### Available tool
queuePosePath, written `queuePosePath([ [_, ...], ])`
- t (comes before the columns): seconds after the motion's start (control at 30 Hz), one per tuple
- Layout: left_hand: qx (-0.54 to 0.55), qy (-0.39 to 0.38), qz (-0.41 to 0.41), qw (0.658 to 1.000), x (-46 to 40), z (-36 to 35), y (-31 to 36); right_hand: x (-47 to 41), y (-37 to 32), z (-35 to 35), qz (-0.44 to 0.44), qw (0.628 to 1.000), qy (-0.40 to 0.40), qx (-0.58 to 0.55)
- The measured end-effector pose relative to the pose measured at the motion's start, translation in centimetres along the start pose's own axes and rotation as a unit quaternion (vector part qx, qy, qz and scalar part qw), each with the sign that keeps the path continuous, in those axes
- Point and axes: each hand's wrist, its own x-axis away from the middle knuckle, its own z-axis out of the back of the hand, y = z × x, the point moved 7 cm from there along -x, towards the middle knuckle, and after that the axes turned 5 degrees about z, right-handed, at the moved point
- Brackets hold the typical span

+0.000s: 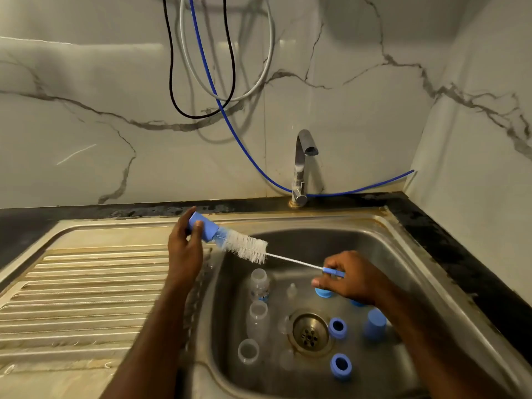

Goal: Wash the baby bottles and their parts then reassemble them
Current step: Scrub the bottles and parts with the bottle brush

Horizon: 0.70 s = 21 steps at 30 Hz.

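Note:
My left hand [184, 243] grips a blue bottle cap [201, 226] above the sink's left rim. The white bristles of a bottle brush [247, 247] poke into the cap's open end. My right hand [348, 279] pinches the brush's blue handle [334, 272] over the basin. On the floor of the steel sink [403, 254] lie three clear bottles [259, 285], [257, 316], [248, 351], clear nipples [291, 290] and blue collars [337, 327], [341, 365]. Another blue cap [374, 323] stands to the right of the drain [309, 332].
The tap [302, 165] stands at the back of the sink, with no water running. A ribbed steel drainboard [86, 283] stretches to the left. Black, grey and blue hoses [218, 90] hang down the marble wall. Dark countertop [460, 249] borders the sink on the right.

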Motion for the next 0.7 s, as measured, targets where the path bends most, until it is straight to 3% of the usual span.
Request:
queuePosePath([
  [0.07, 0.192, -0.009, 0.133, 0.972, 0.2, 0.4, -1.0, 0.2, -0.3, 0.3, 0.024, 0.990, 0.008, -0.138],
  [0.13, 0.381, -0.056, 0.231, 0.893, 1.0, -0.3, -1.1, 0.1, -0.1, 0.4, 0.032, 0.971, 0.023, -0.234],
  [0.2, 0.469, -0.093, 0.258, 0.840, 1.3, -0.8, -0.3, 0.0, 0.3, -0.1, 0.018, 0.961, 0.011, -0.276],
  [0.27, 0.491, -0.100, 0.254, 0.827, 1.3, -1.3, 0.0, -0.2, 0.5, -0.7, 0.005, 0.960, 0.002, -0.281],
  [0.37, 0.471, -0.048, 0.232, 0.849, 1.1, -1.5, -0.4, -0.4, 0.6, -0.9, 0.006, 0.979, 0.016, -0.204],
  [0.43, 0.412, -0.011, 0.174, 0.894, 0.9, -1.0, -0.6, -0.5, 0.5, -1.5, -0.004, 0.993, -0.016, -0.113],
  [0.53, 0.159, 0.021, 0.064, 0.985, 0.8, -0.1, 0.1, -0.1, 0.4, -2.3, -0.031, 0.994, -0.075, -0.069],
  [0.6, 0.037, 0.030, 0.004, 0.999, 0.9, 0.0, 0.7, 0.0, 0.3, -1.9, -0.021, 0.997, -0.051, -0.052],
  [0.7, -0.024, 0.038, -0.051, 0.998, 0.5, 0.4, 1.0, -0.3, 0.3, 0.1, -0.002, 0.998, 0.055, -0.025],
])
